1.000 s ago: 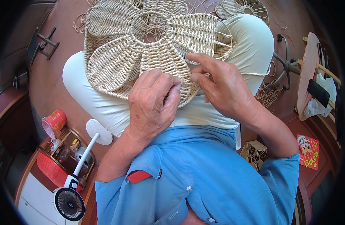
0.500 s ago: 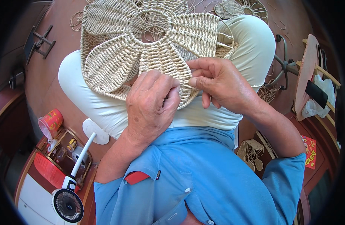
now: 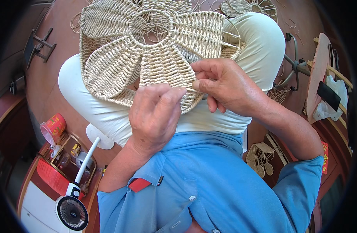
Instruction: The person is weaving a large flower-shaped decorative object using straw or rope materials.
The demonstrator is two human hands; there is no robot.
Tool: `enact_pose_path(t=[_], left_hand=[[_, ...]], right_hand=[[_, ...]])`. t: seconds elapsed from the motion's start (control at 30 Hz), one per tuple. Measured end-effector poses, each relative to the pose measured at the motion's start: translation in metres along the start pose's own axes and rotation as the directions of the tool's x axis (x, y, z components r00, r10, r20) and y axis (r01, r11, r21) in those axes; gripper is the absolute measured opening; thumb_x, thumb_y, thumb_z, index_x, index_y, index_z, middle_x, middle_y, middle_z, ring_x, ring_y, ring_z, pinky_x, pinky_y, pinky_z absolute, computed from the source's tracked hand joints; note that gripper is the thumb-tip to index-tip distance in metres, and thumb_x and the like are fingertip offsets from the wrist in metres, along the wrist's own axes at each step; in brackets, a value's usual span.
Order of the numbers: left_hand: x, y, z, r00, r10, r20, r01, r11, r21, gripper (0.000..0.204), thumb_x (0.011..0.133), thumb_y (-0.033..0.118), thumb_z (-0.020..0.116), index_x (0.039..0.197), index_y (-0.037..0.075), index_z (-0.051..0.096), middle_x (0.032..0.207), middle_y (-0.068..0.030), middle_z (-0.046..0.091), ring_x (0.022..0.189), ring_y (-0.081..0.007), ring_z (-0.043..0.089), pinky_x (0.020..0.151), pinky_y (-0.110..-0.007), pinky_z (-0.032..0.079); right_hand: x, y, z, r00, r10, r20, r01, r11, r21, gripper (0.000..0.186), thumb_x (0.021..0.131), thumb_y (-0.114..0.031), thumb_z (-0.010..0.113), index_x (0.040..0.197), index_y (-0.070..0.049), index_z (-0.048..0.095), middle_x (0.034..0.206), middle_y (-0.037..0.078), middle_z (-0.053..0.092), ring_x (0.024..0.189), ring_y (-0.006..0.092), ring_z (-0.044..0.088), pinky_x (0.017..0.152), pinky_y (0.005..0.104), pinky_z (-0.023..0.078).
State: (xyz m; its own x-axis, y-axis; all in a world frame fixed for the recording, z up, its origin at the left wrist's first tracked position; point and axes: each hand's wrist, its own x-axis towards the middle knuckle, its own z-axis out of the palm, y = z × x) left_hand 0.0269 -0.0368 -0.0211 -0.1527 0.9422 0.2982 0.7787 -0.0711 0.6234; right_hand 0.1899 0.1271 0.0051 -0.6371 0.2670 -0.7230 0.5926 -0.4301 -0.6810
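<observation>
The pale straw-coloured, flower-shaped woven piece (image 3: 201,33) rests over the person's lap, and over the last second it has slid slightly leftward in view. At the right rim of its lower petal (image 3: 165,69), the right hand (image 3: 229,81) has drawn its thumb and fingers in from a looser spread; they are nearly closed and seem to pinch that rim. The left hand (image 3: 153,114) has tipped and dropped a little beside them; its fingers are curled, but with the tips hidden I cannot tell how tightly they close or on what. By my judgement, this keeps the work centred on that one petal's edge, the right hand steadying it. Counting outward: one piece, with five petals showing around one central ring (image 3: 172,29), the top one cut off; two hands; two legs in white trousers (image 3: 260,46); one light blue button-up shirt (image 3: 225,171). Two further woven pieces of like colour show, one beyond the right knee (image 3: 236,7) and one at lower right (image 3: 260,157). Farther off are one white-stemmed fan with a round black head (image 3: 71,212), one red patterned bucket (image 3: 54,126) and one black smartphone (image 3: 328,95); the loose cords (image 3: 278,95) are too tangled to count.
</observation>
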Motion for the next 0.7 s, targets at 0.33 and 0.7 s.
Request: enact_pose_path(t=[0.33,0.7], left_hand=[[-0.009,0.006,-0.002,0.982,0.127,0.14,-0.158,0.958,0.238,0.047,0.084,0.004,0.075,0.131,0.003,0.075,0.105,-0.0047,0.066,0.091,-0.0225,0.063,0.078,-0.038,0.052],[-0.005,0.019,-0.008,0.97,0.053,0.237,-0.119,0.955,0.272,0.06,0.075,-0.002,0.075,0.135,0.004,0.074,0.108,-0.008,0.066,0.094,-0.0264,0.063,0.084,-0.039,0.051]], right_hand=[[0.0,0.001,-0.001,0.999,-0.037,0.014,0.036,0.999,0.022,0.04,0.106,-0.005,0.06,0.142,0.011,0.062,0.086,0.004,0.068,0.058,0.0082,0.065,0.047,0.0249,0.051],[-0.002,0.0,-0.001,0.999,-0.024,0.024,0.024,1.0,0.018,0.038,0.107,-0.006,0.059,0.142,0.008,0.062,0.092,0.003,0.067,0.059,0.0054,0.063,0.047,0.0229,0.05]])
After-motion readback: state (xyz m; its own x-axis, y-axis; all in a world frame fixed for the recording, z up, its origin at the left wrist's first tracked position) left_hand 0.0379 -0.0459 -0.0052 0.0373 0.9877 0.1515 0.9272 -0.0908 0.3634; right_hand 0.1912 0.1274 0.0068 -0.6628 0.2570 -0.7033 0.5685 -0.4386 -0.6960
